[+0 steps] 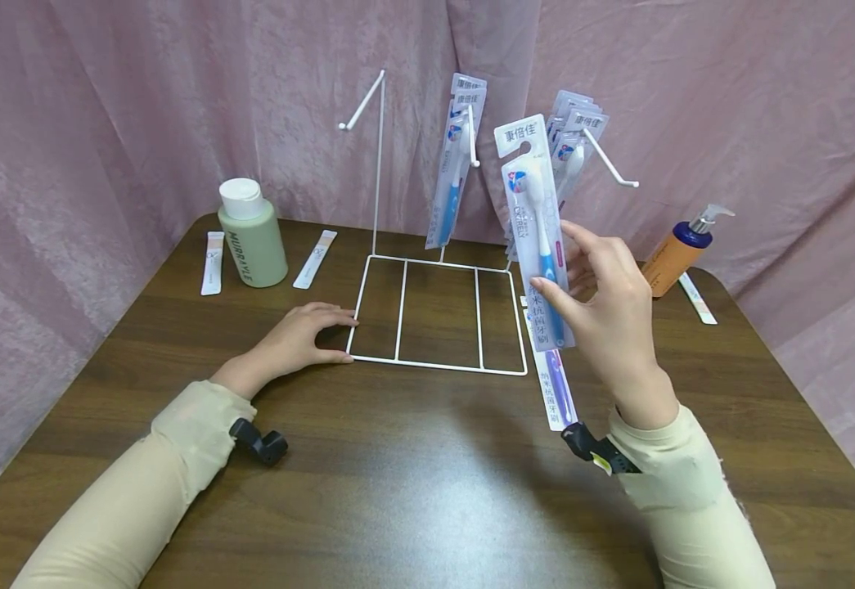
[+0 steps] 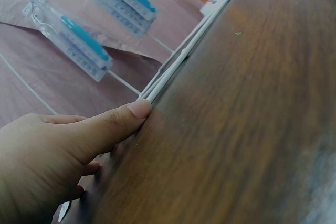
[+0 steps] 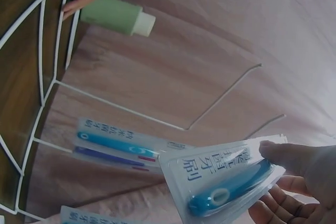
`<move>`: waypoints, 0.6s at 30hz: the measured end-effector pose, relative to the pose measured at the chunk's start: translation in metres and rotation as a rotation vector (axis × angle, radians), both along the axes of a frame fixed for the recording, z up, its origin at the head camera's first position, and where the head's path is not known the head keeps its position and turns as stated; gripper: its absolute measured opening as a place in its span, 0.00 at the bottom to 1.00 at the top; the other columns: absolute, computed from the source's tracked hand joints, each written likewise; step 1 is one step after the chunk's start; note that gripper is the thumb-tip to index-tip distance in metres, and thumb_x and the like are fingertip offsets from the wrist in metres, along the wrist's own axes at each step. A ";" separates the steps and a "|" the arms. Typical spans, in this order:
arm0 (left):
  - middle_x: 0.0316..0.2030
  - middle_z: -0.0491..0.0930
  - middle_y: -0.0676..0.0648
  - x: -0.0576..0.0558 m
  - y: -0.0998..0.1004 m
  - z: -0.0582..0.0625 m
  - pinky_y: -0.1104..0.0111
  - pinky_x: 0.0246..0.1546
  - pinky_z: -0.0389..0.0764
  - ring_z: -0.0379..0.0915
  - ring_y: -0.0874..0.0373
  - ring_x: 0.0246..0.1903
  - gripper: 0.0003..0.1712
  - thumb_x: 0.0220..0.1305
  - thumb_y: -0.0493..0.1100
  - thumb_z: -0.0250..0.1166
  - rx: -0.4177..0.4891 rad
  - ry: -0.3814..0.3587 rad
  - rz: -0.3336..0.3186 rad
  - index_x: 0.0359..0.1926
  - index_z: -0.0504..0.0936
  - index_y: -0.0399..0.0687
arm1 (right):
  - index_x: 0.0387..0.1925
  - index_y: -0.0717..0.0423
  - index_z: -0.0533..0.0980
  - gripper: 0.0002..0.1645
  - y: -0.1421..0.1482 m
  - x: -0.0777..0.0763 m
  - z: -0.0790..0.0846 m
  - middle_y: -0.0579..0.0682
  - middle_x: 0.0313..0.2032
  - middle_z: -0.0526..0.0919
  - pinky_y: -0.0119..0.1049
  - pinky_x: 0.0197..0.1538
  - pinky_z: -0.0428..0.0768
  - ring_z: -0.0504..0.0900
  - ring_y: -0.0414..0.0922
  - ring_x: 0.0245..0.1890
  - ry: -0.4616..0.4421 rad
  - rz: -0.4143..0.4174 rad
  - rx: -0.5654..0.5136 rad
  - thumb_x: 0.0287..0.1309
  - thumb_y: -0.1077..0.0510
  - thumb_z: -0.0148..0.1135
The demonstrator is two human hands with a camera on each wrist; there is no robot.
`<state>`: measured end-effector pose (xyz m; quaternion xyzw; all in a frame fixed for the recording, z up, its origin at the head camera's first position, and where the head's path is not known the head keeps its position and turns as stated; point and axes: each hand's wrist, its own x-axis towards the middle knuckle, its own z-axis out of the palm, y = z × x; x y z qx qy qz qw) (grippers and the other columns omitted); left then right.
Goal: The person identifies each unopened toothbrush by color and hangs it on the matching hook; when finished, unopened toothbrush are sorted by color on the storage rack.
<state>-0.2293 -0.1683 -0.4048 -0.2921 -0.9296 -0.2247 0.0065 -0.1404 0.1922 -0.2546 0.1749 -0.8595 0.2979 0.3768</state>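
Note:
My right hand [image 1: 614,311] holds a packaged toothbrush [image 1: 533,221] with a blue handle, thumb on the front of the blister pack and fingers behind it. The pack tilts slightly and overlaps the right hook of a white wire display rack [image 1: 438,366]. In the right wrist view its blue handle end [image 3: 216,195] faces the camera. At the rack's front left corner rests my left hand [image 1: 290,339], its thumb [image 2: 137,109] and extended fingers touching the base wire. More toothbrush packs [image 1: 444,217] hang on the middle hook, others [image 1: 585,123] on the right hook; the left hook [image 1: 362,102] is bare.
A purple-handled toothbrush pack [image 1: 558,384] lies on the table by the rack's right side. Left stands a green bottle [image 1: 259,245] between two slim sachets [image 1: 315,259]. An orange pump bottle [image 1: 670,260] stands right, beside another sachet [image 1: 698,299]. Pink curtain [image 1: 177,98] hangs behind.

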 end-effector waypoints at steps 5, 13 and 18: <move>0.65 0.72 0.47 0.000 0.001 -0.001 0.41 0.66 0.58 0.62 0.43 0.67 0.34 0.52 0.56 0.72 -0.001 0.003 -0.002 0.59 0.78 0.49 | 0.56 0.63 0.75 0.34 -0.007 -0.008 -0.003 0.62 0.34 0.77 0.13 0.35 0.68 0.77 0.49 0.30 0.012 -0.001 0.010 0.44 0.64 0.75; 0.65 0.72 0.47 -0.001 0.000 0.000 0.41 0.66 0.59 0.62 0.42 0.66 0.34 0.51 0.56 0.73 0.001 0.010 -0.004 0.59 0.78 0.49 | 0.57 0.62 0.75 0.34 -0.018 -0.014 -0.005 0.60 0.34 0.77 0.22 0.35 0.74 0.78 0.48 0.31 0.006 0.012 0.030 0.45 0.63 0.75; 0.65 0.73 0.46 -0.001 0.001 0.000 0.41 0.66 0.59 0.62 0.42 0.66 0.34 0.51 0.56 0.73 -0.003 0.009 0.001 0.59 0.78 0.49 | 0.57 0.61 0.75 0.34 -0.023 -0.018 -0.007 0.59 0.35 0.77 0.38 0.34 0.79 0.79 0.50 0.29 -0.003 0.010 0.057 0.45 0.62 0.75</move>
